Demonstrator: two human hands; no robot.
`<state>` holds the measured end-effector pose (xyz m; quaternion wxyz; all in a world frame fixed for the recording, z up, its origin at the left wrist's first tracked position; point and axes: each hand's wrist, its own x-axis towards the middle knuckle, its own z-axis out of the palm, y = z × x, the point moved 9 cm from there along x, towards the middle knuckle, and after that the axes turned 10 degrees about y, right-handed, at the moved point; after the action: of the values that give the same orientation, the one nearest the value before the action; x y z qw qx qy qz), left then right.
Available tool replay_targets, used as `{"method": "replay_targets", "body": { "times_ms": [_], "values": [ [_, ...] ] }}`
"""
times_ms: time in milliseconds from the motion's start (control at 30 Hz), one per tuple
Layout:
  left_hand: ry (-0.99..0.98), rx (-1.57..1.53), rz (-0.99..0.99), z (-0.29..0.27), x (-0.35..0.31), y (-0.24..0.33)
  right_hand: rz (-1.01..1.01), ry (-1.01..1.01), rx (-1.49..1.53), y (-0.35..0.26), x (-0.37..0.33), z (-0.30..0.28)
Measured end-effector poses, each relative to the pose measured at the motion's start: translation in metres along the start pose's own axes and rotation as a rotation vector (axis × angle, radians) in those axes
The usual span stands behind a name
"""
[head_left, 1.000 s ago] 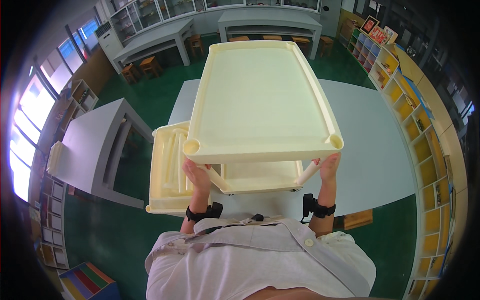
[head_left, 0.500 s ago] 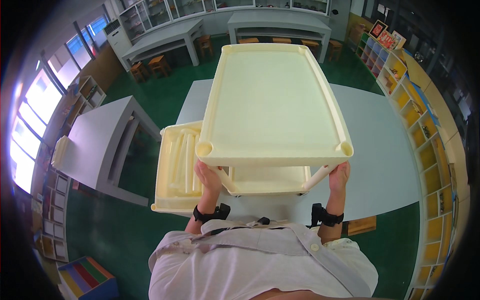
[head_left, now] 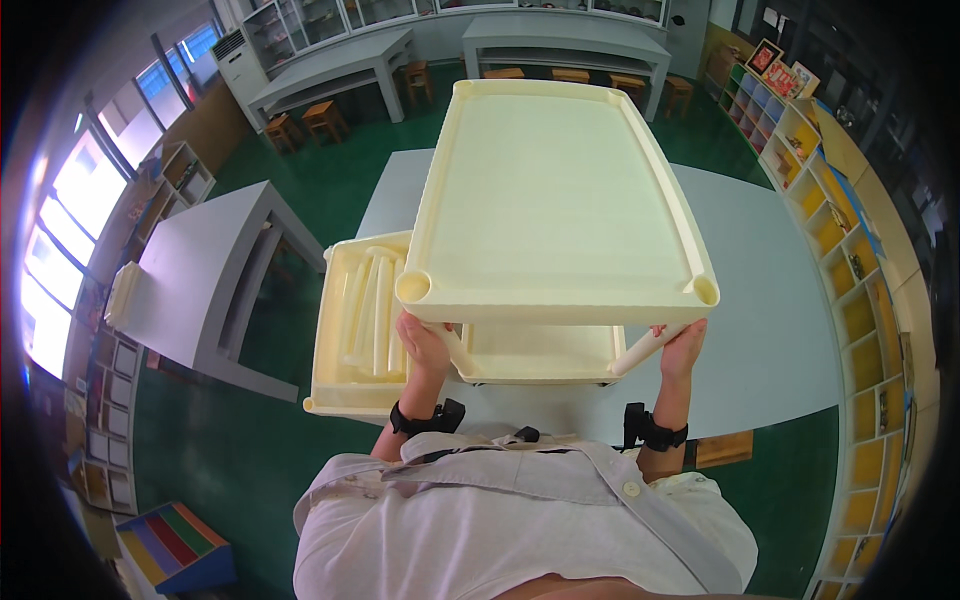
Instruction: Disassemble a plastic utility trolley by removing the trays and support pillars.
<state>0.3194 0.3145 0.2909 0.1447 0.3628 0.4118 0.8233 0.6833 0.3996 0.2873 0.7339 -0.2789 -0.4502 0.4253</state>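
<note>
A cream plastic trolley stands on the grey table (head_left: 770, 260). Its upper tray (head_left: 560, 190) is a large shallow rectangle with round sockets at the near corners. White posts run from it down to a smaller-looking lower tray (head_left: 545, 352). Just below the near left corner, my left hand (head_left: 425, 345) is closed at the tray's underside and post. My right hand (head_left: 683, 348) grips the near right corner the same way. Fingertips show beside both posts; the other fingers are partly hidden. Left of the trolley, another cream tray (head_left: 335, 330) holds several loose cream tubes (head_left: 380, 310).
A second grey table (head_left: 200, 270) stands to the left, with a cream piece (head_left: 122, 293) at its end. Grey tables (head_left: 565, 40) and wooden stools (head_left: 325, 118) line the back. Shelves (head_left: 865, 390) curve along the right. A wooden stool (head_left: 724, 450) is near my right arm.
The whole view has shifted slightly. The upper tray's near edge sits a little higher and further right in the picture, and both hands keep their hold at its corners.
</note>
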Motion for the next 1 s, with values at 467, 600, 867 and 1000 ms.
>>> {"method": "replay_targets", "body": {
  "times_ms": [467, 600, 867, 1000],
  "values": [
    [-1.076, 0.941, 0.963, 0.150, -0.033, 0.120, 0.037, -0.123, -0.007, -0.010, -0.012, 0.015],
    [-1.383, 1.095, 0.867, 0.175, -0.034, 0.101, -0.008, -0.040, -0.091, -0.012, -0.013, 0.009],
    [-1.104, 0.851, 0.752, 0.205, 0.041, 0.155, -0.145, 0.102, -0.147, -0.034, -0.016, -0.006],
    [-1.035, 0.810, 0.557, 0.221, 0.074, 0.157, -0.168, 0.155, -0.207, -0.041, -0.019, -0.012]
  ]
}}
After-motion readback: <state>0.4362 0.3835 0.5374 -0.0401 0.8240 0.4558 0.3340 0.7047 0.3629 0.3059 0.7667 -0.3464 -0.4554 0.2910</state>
